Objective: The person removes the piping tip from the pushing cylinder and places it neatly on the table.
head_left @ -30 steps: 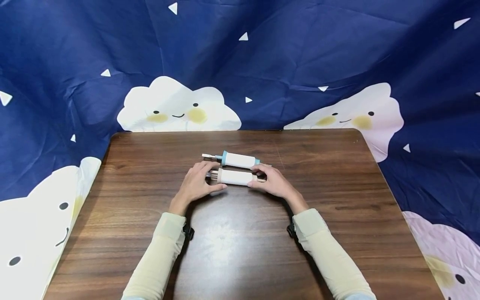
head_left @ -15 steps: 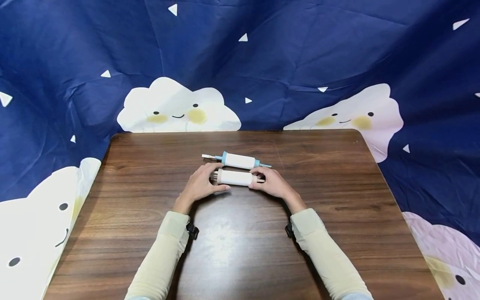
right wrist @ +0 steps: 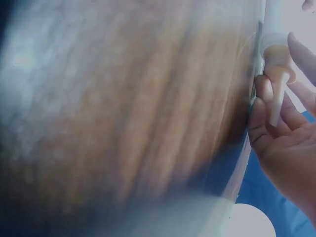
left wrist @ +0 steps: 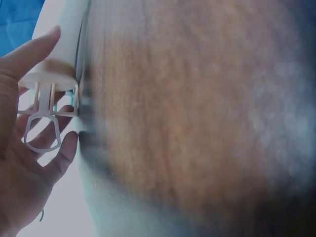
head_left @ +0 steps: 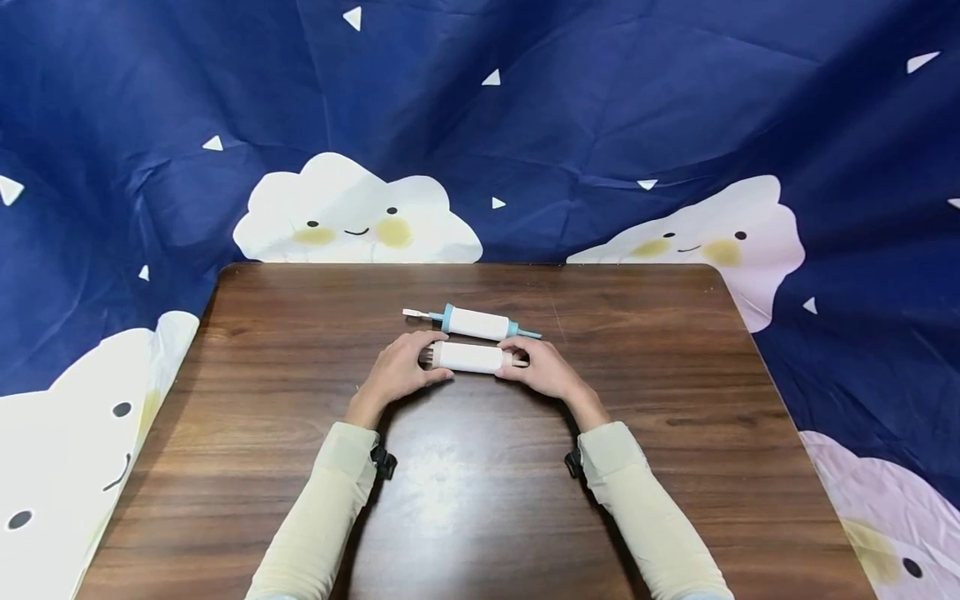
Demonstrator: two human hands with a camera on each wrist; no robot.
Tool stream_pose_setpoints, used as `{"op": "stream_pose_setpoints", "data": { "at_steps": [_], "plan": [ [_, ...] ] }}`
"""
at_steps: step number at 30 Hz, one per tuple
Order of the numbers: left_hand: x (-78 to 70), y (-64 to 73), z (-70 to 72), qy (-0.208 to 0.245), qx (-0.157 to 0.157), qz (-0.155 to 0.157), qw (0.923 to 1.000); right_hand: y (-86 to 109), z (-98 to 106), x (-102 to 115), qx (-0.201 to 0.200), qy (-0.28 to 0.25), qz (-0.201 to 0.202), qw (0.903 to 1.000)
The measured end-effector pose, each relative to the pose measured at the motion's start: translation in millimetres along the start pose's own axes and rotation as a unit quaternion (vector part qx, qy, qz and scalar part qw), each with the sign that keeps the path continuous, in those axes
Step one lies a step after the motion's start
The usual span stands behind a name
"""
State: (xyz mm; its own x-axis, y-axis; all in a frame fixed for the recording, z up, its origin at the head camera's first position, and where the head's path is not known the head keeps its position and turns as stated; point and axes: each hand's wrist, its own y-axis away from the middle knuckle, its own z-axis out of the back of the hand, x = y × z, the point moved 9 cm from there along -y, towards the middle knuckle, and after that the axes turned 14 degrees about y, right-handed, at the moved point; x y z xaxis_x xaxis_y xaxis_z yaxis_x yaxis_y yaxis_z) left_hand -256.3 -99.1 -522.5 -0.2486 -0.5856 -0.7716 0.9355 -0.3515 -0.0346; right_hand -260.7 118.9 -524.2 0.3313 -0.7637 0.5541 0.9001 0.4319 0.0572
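A white tube with beige ends [head_left: 470, 357] lies crosswise between my two hands. Its left end carries thin prongs and a pale loop [left wrist: 43, 145]; from its right end a narrow beige spout [right wrist: 277, 103] sticks out. My left hand [head_left: 397, 369] holds the looped end, thumb along the near side and fingers on the far side. With thumb and fingers, my right hand [head_left: 546, 367] grips the spout end, and the spout points back toward the palm. Just beyond lies a similar white tube with light-blue ends [head_left: 480, 324], which neither hand holds.
The dark brown wooden table [head_left: 652, 358] spreads around both arms, its far edge against a dark blue cloth [head_left: 540, 108] printed with smiling clouds. Both forearms wear pale yellow sleeves, with a small black device [head_left: 384, 462] at the left wrist and a matching one [head_left: 573, 463] at the right.
My left hand has shifted slightly right, covering more of the tube's looped end. My right hand has stayed nearly in place, uncovering more of the blue tube's tip.
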Motion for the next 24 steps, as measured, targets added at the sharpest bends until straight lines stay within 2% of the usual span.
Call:
{"op": "stream_pose_setpoints", "data": {
  "at_steps": [10,18,24],
  "plan": [
    [-3.8,-0.1,6.6,0.035,-0.012,-0.014,0.9992,1.5,7.2,-2.7,-0.013,-0.071,0.004,0.9974],
    [-10.4,3.7,19.7,0.070,-0.028,-0.023,0.9969,3.2,16.0,3.0,-0.036,-0.116,0.013,0.9926],
    [-19.0,9.7,31.6,0.071,-0.049,-0.042,0.9954,5.4,23.6,10.6,-0.041,-0.145,0.018,0.9884]
  ]
}}
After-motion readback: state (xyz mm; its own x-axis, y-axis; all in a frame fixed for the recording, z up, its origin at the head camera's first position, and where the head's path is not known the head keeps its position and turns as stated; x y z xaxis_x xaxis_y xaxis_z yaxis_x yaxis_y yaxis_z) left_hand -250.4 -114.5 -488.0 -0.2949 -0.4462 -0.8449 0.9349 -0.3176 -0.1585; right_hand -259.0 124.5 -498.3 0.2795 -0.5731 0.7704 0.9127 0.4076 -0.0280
